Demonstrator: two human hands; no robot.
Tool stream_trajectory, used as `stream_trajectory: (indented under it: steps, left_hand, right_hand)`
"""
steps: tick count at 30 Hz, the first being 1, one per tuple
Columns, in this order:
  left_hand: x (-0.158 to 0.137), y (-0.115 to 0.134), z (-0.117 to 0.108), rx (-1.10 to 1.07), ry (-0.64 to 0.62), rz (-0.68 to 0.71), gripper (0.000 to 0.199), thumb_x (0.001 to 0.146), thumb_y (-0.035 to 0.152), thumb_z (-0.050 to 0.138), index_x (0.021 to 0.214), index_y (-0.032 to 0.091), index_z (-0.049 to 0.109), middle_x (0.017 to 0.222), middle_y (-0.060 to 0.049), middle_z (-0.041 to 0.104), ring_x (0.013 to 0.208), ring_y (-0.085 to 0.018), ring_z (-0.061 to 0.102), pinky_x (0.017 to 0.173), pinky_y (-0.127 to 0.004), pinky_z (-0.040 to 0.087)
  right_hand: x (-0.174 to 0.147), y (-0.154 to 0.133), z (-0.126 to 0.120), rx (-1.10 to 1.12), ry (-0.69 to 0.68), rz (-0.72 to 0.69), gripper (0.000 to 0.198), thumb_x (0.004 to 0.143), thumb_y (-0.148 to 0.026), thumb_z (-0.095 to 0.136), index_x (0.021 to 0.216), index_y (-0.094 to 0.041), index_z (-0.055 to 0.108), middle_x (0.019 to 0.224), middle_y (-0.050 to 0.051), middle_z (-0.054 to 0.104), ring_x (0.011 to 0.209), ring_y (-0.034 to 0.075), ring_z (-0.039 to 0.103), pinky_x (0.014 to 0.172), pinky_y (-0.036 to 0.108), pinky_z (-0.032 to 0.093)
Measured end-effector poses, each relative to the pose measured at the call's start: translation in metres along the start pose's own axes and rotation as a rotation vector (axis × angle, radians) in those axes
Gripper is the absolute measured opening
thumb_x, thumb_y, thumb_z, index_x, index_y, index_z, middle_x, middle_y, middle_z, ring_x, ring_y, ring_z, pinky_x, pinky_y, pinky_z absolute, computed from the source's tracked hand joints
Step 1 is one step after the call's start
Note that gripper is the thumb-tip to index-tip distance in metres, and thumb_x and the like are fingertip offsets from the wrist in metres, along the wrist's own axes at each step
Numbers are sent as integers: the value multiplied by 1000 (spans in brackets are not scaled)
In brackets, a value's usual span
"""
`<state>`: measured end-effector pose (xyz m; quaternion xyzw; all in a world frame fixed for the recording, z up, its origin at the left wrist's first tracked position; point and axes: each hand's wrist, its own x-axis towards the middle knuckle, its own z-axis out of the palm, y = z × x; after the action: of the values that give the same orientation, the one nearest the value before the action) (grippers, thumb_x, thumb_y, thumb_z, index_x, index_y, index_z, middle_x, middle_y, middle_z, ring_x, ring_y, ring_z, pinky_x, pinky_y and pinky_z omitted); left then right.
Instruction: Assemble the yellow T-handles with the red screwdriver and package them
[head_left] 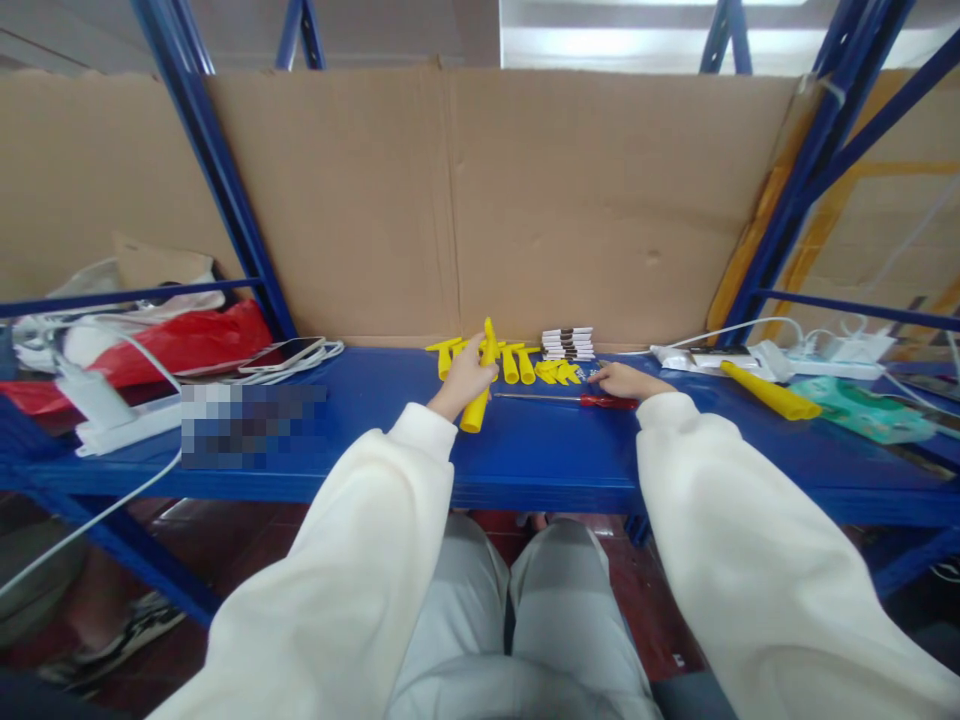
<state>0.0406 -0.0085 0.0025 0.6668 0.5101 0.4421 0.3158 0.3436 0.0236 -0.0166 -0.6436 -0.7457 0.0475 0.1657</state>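
Several white packs [556,346] bear unreadable marks [574,346] while left fingers [484,374] clamp a yellow tube [474,413], right fingers' [604,374] state unclear.

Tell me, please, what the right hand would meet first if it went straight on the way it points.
The right hand would probably meet the tiny pale parts beside it first, then the small yellow pieces; depth is unclear, so it may be touching the former.
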Motion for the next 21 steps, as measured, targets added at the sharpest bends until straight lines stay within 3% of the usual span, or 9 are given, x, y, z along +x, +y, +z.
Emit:
stream_trajectory:
  steps: [7,10,14,21]
  left_hand:
    - [-1,-1,0,37,-35,-73,80,79,7,57,154,22,32,81,-1,65,40,-11,54,44,-22,49]
    - [-2,-1,1,50,-54,-99,81,79,7,57,155,22,30,80,-1,65,41,-12,56,45,-24,51]
    - [-2,-2,3,77,-78,-113,80,81,8,54,155,22,29,91,-5,67,44,-13,59,45,-26,53]
    - [0,-9,8,104,-103,-123,78,84,12,56,156,24,30,94,-7,69,48,-15,63,46,-26,53]
  right_hand:
    - [-5,-9,-7,79,111,-4,24,82,-32,63,92,-17,80,98,9,78,95,24,69,88,31,52]
    - [-19,-14,-16,187,-7,-61,36,80,-49,65,88,-16,79,89,7,77,85,23,69,79,30,53]
    - [-31,-21,-23,213,-173,-109,50,66,-65,73,82,-18,78,87,7,76,85,25,68,78,31,52]
    - [-32,-24,-21,222,-233,-128,56,58,-70,75,83,-20,78,88,7,76,86,26,67,79,32,51]
